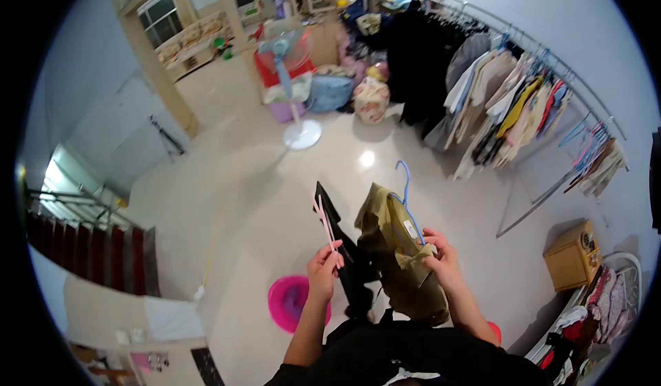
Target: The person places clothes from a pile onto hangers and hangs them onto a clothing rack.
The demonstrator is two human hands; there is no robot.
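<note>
My left hand (pixel 325 267) is closed on a pink hanger (pixel 322 219), from which a black garment (pixel 352 272) hangs. To its right, my right hand (pixel 442 254) grips an olive-green garment (pixel 399 262) near its collar. A blue hanger (pixel 406 196) is inside that garment, its hook sticking up above the neck opening. A white label shows inside the collar. The two garments hang side by side in front of my body, and their lower parts are partly hidden.
A pink basin (pixel 279 305) stands on the floor below my left hand. Ahead are a white fan (pixel 301 134) and several bags. A clothes rack (pixel 571 72) runs along the right wall, above a wooden box (pixel 570 256). Stairs (pixel 96 256) lie at left.
</note>
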